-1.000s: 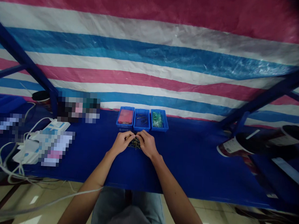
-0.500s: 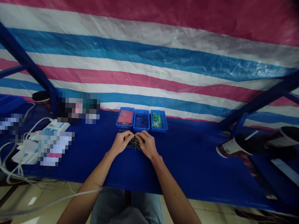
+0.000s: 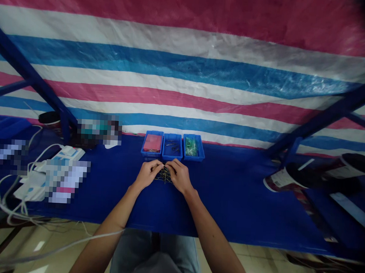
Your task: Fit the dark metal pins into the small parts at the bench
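My left hand and my right hand meet over a small pile of thin, brass-and-dark metal pieces, perhaps screws or pins. Both hands have their thumbs and fingertips pinched together, nearly touching each other. Whatever they pinch is too small to make out. Just beyond the hands stand three blue bins in a row: the left bin holds pink pieces, the middle bin some dark thin pieces, and the right bin green and clear pieces.
White power strips with tangled cables lie at the left. Dark-lidded tubs stand at the right near a phone-like slab. Blue frame posts and a striped sheet rise behind the blue table.
Both hands stay pinched over the pile, with hardly any movement. The view has shifted very slightly.
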{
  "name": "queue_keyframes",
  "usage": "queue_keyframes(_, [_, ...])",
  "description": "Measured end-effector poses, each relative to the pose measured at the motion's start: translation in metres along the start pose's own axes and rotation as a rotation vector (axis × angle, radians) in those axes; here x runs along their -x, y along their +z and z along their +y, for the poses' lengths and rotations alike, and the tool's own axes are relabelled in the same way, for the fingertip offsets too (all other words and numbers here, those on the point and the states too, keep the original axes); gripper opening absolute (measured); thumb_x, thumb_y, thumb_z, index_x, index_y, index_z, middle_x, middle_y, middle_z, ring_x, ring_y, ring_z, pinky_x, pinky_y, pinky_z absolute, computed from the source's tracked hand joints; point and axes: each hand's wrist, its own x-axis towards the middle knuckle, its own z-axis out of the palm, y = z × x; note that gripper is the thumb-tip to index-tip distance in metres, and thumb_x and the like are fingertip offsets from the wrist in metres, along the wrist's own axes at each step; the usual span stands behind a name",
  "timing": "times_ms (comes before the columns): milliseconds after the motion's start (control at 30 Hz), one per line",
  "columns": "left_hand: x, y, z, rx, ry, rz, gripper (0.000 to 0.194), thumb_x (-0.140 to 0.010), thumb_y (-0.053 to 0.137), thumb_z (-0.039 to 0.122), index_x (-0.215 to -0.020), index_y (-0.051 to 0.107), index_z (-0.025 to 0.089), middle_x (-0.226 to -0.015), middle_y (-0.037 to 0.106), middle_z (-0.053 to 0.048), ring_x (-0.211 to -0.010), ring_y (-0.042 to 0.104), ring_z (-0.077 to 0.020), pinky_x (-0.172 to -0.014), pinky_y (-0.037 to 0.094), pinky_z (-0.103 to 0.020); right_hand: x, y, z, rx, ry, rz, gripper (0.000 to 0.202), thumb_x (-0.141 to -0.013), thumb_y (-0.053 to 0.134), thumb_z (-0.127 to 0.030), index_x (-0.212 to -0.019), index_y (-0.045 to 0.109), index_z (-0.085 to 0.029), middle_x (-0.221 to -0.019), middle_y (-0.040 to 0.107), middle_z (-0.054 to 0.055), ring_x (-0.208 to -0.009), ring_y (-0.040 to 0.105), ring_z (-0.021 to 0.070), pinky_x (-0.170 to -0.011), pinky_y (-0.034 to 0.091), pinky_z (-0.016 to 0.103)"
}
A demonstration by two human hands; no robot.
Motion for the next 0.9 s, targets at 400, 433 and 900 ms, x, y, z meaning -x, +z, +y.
queue_keyframes(400, [-0.0003,-0.0012,0.0037,0.037,-0.012,0.022,0.034,-0.094,0.053,0.043,-0.082,0.066,0.014,-0.055,0.035,0.006,-0.053,0.032,-0.0092,-0.055,0.027,-0.022,-0.0001,-0.001,-0.003,0.002,0.015,-0.006,0.021,-0.099,0.05,-0.03,-0.114,0.064,-0.022,-0.086,0.063,0.003,-0.071,0.058,0.015,-0.067,0.045,0.025])
queue_keyframes(433, [-0.0004,-0.0011,0.0038,0.037,-0.014,0.022,0.034,-0.094,0.053,0.043,-0.082,0.066,0.014,-0.055,0.035,0.006,-0.053,0.032,-0.0093,-0.056,0.027,-0.022,-0.0002,-0.001,-0.0032,0.002,0.009,-0.008,0.021,-0.1,0.049,-0.029,-0.11,0.066,-0.022,-0.088,0.063,0.003,-0.072,0.059,0.0149,-0.068,0.045,0.025])
queue_keyframes(900, [0.0,-0.0008,0.0037,0.024,-0.001,0.022,0.036,-0.094,0.051,0.044,-0.082,0.067,0.015,-0.054,0.038,0.006,-0.052,0.033,-0.0098,-0.056,0.028,-0.023,-0.001,-0.0026,-0.0045,0.009,0.004,-0.012,0.023,-0.102,0.046,-0.03,-0.1,0.068,-0.023,-0.092,0.066,0.005,-0.08,0.063,0.0162,-0.076,0.047,0.026])
